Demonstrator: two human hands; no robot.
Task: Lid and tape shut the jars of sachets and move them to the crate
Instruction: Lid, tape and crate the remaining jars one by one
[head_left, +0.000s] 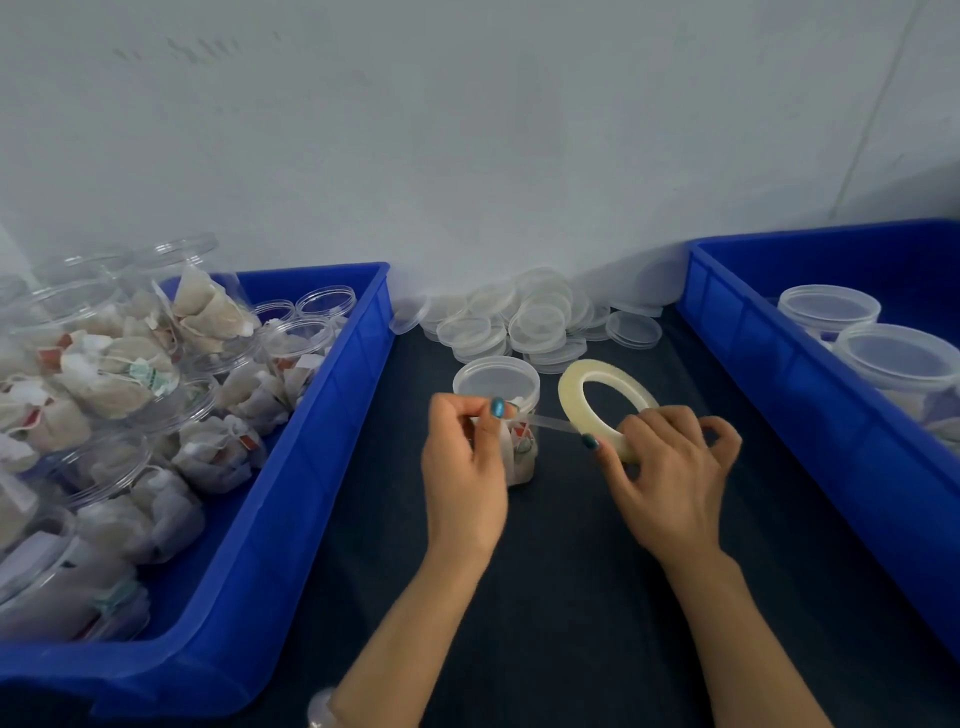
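**A:** Head view: where is the jar being worked on?

**B:** A clear jar (511, 457) of sachets stands upright on the dark table top (571, 597), with its lid (496, 378) on. I'll place everything else from that jar.

**A:** The left hand?

**B:** The left hand (462, 467) is right in front of the jar and covers its left side. Its fingers are curled, and thumb and forefinger pinch the free end of a strip of tape (550, 423) at the jar's wall just under the lid.

**A:** And the right?

**B:** The right hand (675, 478) is just right of the jar. It grips the tape roll (570, 397) by its lower edge, thumb on the face and fingers curled behind. The roll is tilted up, and the strip runs taut from it across to the jar.

**A:** What else is around it?

**B:** Behind the jar, against the wall, lies a heap of loose lids (535, 317). To the jar's left sits a blue crate (291, 467) piled with open jars (114, 374) of sachets. Well to its right is a second blue crate (769, 374) holding lidded jars (831, 312). How many are in it I cannot tell, since the frame cuts it off.
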